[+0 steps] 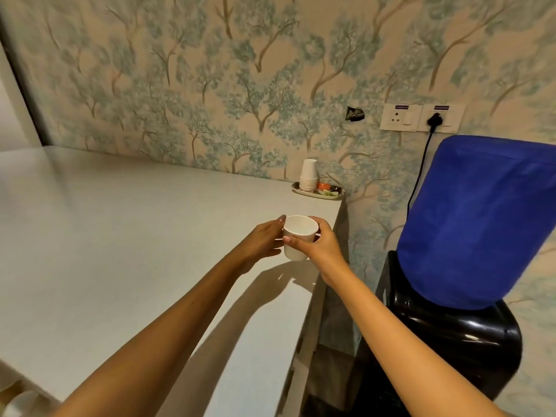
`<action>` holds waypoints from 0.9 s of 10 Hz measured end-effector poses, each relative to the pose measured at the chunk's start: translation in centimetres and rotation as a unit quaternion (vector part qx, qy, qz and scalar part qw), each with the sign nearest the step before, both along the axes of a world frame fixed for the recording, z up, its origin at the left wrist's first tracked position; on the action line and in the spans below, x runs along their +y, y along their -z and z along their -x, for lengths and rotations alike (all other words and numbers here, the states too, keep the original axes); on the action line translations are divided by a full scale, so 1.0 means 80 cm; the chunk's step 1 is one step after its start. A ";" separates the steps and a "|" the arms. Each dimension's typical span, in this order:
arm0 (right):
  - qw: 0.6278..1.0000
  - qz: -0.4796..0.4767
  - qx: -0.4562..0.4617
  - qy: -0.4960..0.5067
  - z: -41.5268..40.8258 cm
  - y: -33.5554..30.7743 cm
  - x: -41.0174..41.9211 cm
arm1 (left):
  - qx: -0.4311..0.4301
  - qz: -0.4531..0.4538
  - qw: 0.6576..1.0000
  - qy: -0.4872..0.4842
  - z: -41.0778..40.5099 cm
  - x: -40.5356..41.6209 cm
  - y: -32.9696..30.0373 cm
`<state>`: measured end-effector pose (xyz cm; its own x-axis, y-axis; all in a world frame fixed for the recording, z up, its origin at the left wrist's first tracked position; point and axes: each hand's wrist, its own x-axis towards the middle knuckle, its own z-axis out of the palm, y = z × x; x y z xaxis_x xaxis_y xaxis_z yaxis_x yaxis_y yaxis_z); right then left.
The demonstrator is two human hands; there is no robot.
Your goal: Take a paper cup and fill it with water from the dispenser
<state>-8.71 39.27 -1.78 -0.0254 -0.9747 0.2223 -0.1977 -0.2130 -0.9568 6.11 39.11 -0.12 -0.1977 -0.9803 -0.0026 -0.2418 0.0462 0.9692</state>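
While both hands (264, 240) clasp it, cup (299, 236) hovers near counter edge (328, 251).

Head view, looking forward-down over counter (120, 236), near.

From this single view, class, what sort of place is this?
Probably an office pantry or refreshment corner: a water dispenser with a blue-covered bottle, a stack of paper cups on a tray, and a white counter.

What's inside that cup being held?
The cup, held by both the left hand and right hand, shows bare white inner wall near the rim. No water is visible; its bottom is hidden.
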 end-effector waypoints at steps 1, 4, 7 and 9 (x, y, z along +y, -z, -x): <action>1.000 -0.019 0.005 0.015 -0.007 0.007 -0.015 | -0.002 -0.011 1.000 0.004 -0.005 -0.016 0.006; 0.997 -0.060 0.030 0.026 -0.022 0.036 -0.056 | 0.019 -0.041 0.999 0.009 -0.020 -0.057 0.037; 0.998 -0.068 0.005 0.008 -0.026 0.048 -0.057 | -0.005 0.003 1.000 0.016 -0.027 -0.054 0.064; 0.996 -0.075 -0.042 -0.008 -0.002 0.041 -0.049 | -0.074 0.095 0.984 -0.134 -0.021 -0.057 0.038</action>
